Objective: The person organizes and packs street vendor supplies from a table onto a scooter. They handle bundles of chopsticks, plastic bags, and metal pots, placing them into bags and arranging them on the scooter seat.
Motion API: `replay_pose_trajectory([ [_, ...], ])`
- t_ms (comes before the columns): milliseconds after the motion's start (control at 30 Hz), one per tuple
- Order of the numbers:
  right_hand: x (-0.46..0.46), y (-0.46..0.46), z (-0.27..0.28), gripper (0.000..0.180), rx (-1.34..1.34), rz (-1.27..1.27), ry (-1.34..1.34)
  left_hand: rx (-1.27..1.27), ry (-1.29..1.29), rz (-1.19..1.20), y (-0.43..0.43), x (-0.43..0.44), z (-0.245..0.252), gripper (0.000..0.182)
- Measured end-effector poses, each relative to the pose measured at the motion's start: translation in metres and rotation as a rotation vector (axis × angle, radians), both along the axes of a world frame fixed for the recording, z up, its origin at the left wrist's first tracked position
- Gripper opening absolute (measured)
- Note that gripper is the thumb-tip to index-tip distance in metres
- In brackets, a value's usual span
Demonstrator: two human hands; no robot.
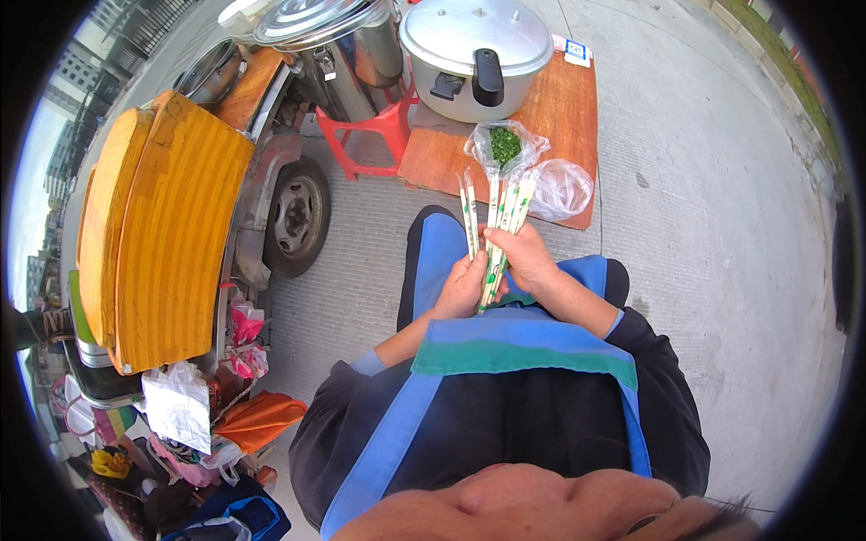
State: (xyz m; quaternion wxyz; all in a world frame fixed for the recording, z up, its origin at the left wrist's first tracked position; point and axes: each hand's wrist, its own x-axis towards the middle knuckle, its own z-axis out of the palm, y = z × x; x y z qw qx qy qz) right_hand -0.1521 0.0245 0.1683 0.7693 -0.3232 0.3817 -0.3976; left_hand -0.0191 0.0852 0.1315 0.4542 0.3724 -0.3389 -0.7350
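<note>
Several wrapped disposable chopsticks [509,203] stand in a fanned bunch above my lap, their wrappers white with green marks. My right hand [524,253] grips this bunch around its middle. A smaller group of wrapped chopsticks [469,206] rises separately from my left hand [463,284], which also touches the lower part of the larger bunch. Just beyond the tips, an open plastic bag of chopped green herbs [505,145] rests on a wooden board [568,128]. A crumpled clear plastic bag [560,191] lies to its right.
A large aluminium pressure cooker [473,40] sits on the board. Left of it, a lidded steel pot [338,74] is on a red plastic stool [365,138]. A cart with a wheel [296,216] and yellow-taped boxes [179,237] stands at left, bags [260,422] below.
</note>
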Motion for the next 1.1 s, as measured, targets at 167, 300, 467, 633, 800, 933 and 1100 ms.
replay_pose_trajectory([
  [167,-0.003,0.002,0.016,0.02,-0.089,0.111,0.052,-0.005,-0.044,-0.008,0.001,0.0,0.007,0.047],
  [300,-0.005,0.004,0.015,0.022,-0.101,0.167,0.092,-0.037,-0.028,0.012,0.002,-0.005,0.017,0.046],
  [467,-0.004,0.001,0.01,0.031,-0.246,0.198,0.081,-0.052,-0.045,-0.184,-0.004,0.009,0.006,0.048],
  [633,-0.003,0.0,0.022,0.025,-0.223,0.04,-0.027,0.013,0.147,-0.195,-0.01,0.009,0.004,0.057],
  [800,-0.007,-0.001,0.077,0.017,-0.595,-0.275,-0.22,0.342,0.613,0.029,-0.017,0.014,-0.01,0.076],
  [933,0.001,0.01,0.086,0.015,-0.812,-0.345,-0.229,0.41,0.762,0.114,-0.028,0.013,-0.012,0.087],
  [1100,0.021,0.011,0.008,0.005,-0.55,-0.07,-0.01,0.206,0.801,0.006,-0.031,-0.002,0.035,0.086],
])
